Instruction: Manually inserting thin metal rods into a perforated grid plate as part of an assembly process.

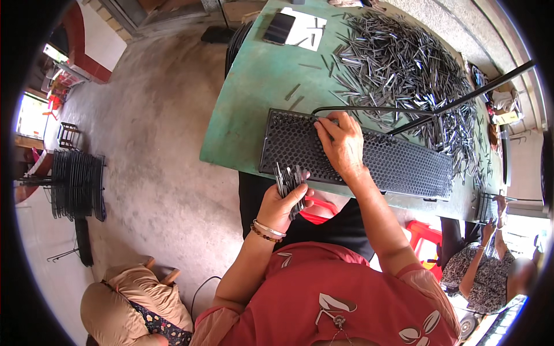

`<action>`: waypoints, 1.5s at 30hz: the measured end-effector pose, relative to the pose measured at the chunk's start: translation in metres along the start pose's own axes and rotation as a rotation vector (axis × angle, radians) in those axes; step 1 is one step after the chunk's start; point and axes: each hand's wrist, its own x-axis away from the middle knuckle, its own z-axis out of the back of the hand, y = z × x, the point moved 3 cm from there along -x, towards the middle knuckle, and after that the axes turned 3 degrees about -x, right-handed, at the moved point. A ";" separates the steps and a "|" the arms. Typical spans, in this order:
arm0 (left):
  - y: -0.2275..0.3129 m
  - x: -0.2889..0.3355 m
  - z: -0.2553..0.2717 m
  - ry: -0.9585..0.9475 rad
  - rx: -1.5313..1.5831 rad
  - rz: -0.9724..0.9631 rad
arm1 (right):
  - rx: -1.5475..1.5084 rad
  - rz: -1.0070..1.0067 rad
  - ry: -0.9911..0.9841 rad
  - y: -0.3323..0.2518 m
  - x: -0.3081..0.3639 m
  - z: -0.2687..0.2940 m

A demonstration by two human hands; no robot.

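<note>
A long black panel (398, 163) full of small round holes lies along the near edge of the green table (242, 98). My left hand (284, 199) is closed around a bundle of thin dark strips (291, 180), held just off the table edge in front of the panel. My right hand (341, 141) rests on the panel left of its middle, fingertips pinched together at the holes near its far edge. Whatever sits between those fingers is too small to make out. A thin black bar (375, 108) runs behind the panel.
A wide heap of similar strips (404, 63) covers the table's far right. Beyond the panel lie a dark phone (279, 28) and white paper (306, 29). At the right, another person (485, 271) handles a similar panel. Red stools (424, 233) stand below; dark racks (78, 184) stand at the left.
</note>
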 end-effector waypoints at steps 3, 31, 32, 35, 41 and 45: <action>0.003 0.001 0.002 0.068 0.019 0.010 | 0.021 0.002 -0.005 -0.005 -0.002 0.002; 0.014 0.004 0.018 0.078 0.085 -0.031 | -0.027 -0.023 0.004 -0.003 0.009 -0.002; 0.015 0.004 0.019 0.069 0.076 -0.032 | -0.031 -0.021 0.002 -0.007 0.006 0.000; 0.017 0.005 0.017 0.073 0.085 -0.051 | -0.189 -0.124 -0.029 -0.015 0.002 0.012; 0.022 0.007 0.019 0.024 -0.066 -0.101 | -0.790 -0.398 -0.572 -0.056 0.014 0.006; 0.025 0.009 0.020 0.014 -0.121 -0.106 | -0.920 -0.527 -0.698 -0.053 0.014 -0.006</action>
